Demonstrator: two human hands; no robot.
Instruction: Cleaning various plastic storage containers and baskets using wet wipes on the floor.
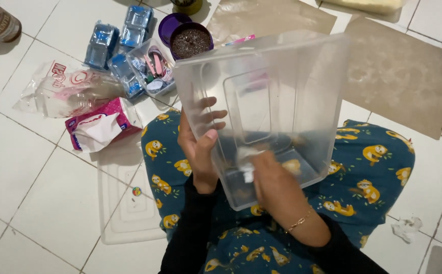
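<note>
Right hand (274, 185), lower centre, is inside the clear plastic tub (266, 111), fingers closed on a white tissue wad (247, 161) pressed to its wall. Left hand (198, 139) grips the tub's left rim, thumb in, fingers wrapped outside. Tub sits tilted over the lap, mid-frame. Clear lid (127, 203) on the floor lower left; pink tissue pack (102, 124) left; purple cup (190, 41) w/ dark grains at top.

Head-worn view, steeply down, close.

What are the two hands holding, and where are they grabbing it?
The left hand grips the clear plastic tub by its side wall. The right hand reaches inside, holding a white tissue in its fingers.
</note>
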